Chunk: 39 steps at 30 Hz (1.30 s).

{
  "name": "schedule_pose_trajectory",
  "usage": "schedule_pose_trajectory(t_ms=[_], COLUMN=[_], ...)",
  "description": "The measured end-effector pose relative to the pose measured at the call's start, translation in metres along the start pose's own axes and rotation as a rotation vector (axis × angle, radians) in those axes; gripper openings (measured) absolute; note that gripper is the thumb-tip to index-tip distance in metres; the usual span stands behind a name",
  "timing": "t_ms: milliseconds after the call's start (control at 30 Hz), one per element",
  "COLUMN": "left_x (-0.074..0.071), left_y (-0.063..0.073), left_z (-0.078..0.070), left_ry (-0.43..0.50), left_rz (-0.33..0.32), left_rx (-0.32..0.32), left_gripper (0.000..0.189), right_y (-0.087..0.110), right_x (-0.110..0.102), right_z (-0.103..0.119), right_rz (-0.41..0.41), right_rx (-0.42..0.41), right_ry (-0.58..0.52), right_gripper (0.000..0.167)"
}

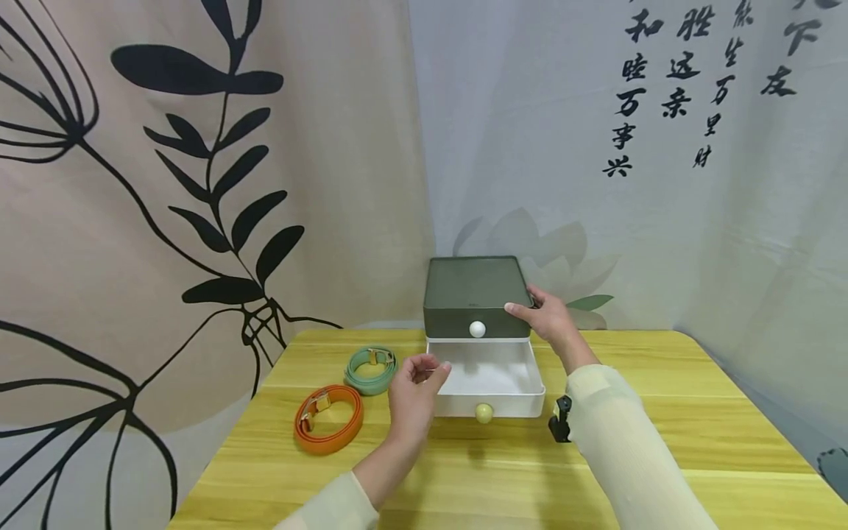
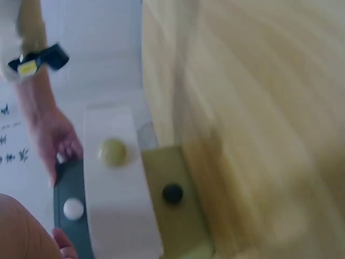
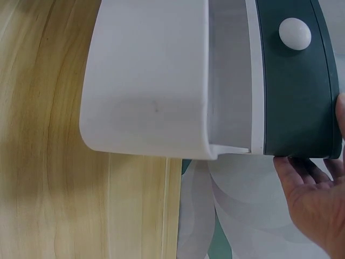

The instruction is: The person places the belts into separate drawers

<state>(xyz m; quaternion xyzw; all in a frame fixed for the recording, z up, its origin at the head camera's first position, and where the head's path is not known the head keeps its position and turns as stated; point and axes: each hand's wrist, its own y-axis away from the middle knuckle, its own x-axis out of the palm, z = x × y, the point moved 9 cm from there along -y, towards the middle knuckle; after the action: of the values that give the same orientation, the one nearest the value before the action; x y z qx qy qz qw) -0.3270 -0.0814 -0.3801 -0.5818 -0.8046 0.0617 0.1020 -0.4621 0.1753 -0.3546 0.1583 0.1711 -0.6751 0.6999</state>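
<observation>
A small desktop drawer box (image 1: 480,283) with a dark green top stands on the table, its white drawer (image 1: 457,404) pulled out. The inside of that drawer shows bare and white in the head view, and a yellow-green knob (image 1: 484,413) sits on its front. My right hand (image 1: 551,320) grips the right side of the green top section, thumb on its front upper edge and fingers along the side. By the drawer's left side is my left hand (image 1: 414,394), fingers loosely bent with nothing visible in them. A white knob (image 3: 295,34) marks the green section.
To the left lie a coiled orange belt (image 1: 358,423) and a coiled mint-green belt (image 1: 354,379), both with gold buckles. Under the white drawer is a yellowish lower drawer (image 2: 161,216) with a dark knob (image 2: 172,193). A printed curtain (image 1: 358,184) hangs behind the wooden table (image 1: 702,412).
</observation>
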Motion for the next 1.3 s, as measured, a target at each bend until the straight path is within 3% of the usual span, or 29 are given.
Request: schedule_pose_trajectory(t_ms=[267, 600, 867, 1300], left_x=[-0.027, -0.059, -0.09, -0.139], left_y=[-0.031, -0.055, -0.072, -0.09], left_z=[-0.008, -0.011, -0.004, 0.011], left_ry=[-0.029, -0.104, -0.171, -0.301], left_rz=[-0.011, 0.051, 0.078, 0.064], left_rx=[0.001, -0.008, -0.058, -0.061], left_gripper=[0.032, 0.037, 0.046, 0.055], right_y=[0.001, 0.002, 0.002, 0.002], right_x=[0.0, -0.001, 0.0, 0.0], right_z=[0.0, 0.001, 0.001, 0.001], right_rz=[-0.002, -0.002, -0.004, -0.001], right_rx=[0.004, -0.001, -0.006, 0.006], right_ry=[0.0, 0.0, 0.003, -0.009], right_gripper=[0.086, 0.085, 0.084, 0.084])
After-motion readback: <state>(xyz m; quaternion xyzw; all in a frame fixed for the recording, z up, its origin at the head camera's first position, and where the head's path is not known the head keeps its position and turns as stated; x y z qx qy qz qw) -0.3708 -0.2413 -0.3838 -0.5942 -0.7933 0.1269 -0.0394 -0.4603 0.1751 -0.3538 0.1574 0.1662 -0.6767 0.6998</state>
